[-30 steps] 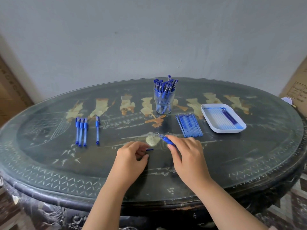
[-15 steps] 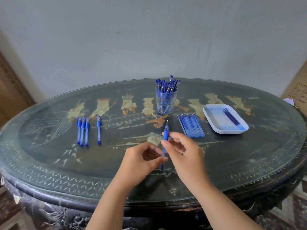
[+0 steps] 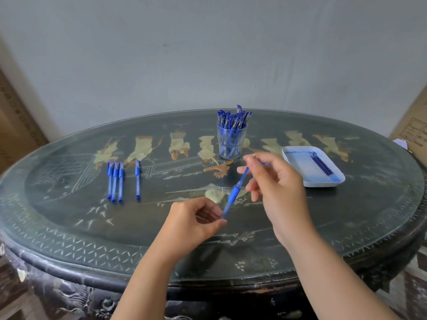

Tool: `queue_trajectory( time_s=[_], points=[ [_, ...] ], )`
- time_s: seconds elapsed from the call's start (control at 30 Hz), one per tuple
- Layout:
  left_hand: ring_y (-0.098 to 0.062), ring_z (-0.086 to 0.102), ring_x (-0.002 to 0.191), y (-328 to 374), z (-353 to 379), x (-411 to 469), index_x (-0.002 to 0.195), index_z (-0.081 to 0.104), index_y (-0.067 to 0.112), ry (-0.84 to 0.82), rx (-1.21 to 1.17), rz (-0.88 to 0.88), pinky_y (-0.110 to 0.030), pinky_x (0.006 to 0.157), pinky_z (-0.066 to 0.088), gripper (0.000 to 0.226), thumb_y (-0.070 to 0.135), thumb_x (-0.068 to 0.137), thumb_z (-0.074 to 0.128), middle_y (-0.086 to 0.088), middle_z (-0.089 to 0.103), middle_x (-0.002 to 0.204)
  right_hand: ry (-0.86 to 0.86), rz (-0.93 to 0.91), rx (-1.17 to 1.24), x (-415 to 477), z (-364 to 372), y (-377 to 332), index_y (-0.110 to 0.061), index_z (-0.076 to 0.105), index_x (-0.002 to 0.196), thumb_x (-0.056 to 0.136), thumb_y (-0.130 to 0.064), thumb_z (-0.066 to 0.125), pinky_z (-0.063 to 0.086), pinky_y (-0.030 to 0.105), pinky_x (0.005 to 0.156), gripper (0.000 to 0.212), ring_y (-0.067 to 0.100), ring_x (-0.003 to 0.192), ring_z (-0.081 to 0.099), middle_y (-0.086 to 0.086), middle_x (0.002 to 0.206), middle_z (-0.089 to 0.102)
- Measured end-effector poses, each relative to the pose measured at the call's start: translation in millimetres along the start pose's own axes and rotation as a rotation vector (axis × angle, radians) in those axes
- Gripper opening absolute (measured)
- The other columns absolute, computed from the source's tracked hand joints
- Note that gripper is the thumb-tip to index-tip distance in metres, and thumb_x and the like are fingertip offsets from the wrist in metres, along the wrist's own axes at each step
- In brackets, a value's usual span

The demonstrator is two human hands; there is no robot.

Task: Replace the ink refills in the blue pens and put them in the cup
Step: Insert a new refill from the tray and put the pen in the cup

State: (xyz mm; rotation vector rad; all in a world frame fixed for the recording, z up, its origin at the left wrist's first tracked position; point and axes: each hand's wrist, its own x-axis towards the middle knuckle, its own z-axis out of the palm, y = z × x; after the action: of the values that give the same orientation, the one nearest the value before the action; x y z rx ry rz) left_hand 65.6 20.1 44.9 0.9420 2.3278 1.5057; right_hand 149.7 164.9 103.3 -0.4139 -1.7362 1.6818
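Over the middle of the table [image 3: 69,227], a blue pen [image 3: 231,198] is being pinched at its lower end by the left hand [image 3: 196,220], and its thin refill [image 3: 244,174] is being pinched by the right hand [image 3: 279,183]. Light and bendy, the refill is probably best gripped near the barrel. Four pens [image 3: 114,181] are lying at 9 o'clock; those in the cup [image 3: 231,144], at 12, cannot be counted.

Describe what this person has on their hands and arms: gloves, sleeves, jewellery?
Nothing worn shows. The left hand and right hand are bare, without gloves, and both forearms are uncovered down to the picture's bottom edge, so no sleeve appears. No watch, bracelet or ring is visible, though the right hand is slightly blurred.
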Motion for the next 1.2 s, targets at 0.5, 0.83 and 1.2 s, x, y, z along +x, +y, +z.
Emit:
queue_trajectory(
  time_s=[0.5,0.83,1.2],
  points=[
    [-0.005,0.07,0.071,-19,-26,5,0.082,0.071,0.019,0.347,-0.13,-0.1,-0.012,0.067,0.053,0.012,0.016,0.077,0.081,0.008,0.074,0.078,0.144,-0.039,0.015,76,-35,-16,-0.01,0.062,0.097,0.088,-0.01,0.07,0.051,0.023,0.061,0.012,0.011,0.065,0.063,0.001,0.08,0.076],
    [-0.011,0.072,0.077,-36,-18,8,0.084,0.072,0.019,0.459,-0.258,-0.189,-0.027,0.077,0.055,0.011,0.019,0.077,0.081,0.005,0.075,0.081,0.04,0.13,-0.559,125,-10,63,-0.007,0.076,0.097,0.086,-0.022,0.074,0.054,0.034,0.075,0.019,0.019,0.073,0.065,0.003,0.074,0.07],
    [0.002,0.066,0.07,-40,-25,27,0.085,0.07,0.024,0.509,-0.218,-0.207,-0.017,0.069,0.049,0.01,0.021,0.08,0.078,0.015,0.072,0.077,-0.029,0.15,-0.953,152,-5,107,-0.008,0.075,0.101,0.082,-0.02,0.079,0.051,0.033,0.088,0.024,0.026,0.098,0.067,0.01,0.108,0.072]
  ],
)
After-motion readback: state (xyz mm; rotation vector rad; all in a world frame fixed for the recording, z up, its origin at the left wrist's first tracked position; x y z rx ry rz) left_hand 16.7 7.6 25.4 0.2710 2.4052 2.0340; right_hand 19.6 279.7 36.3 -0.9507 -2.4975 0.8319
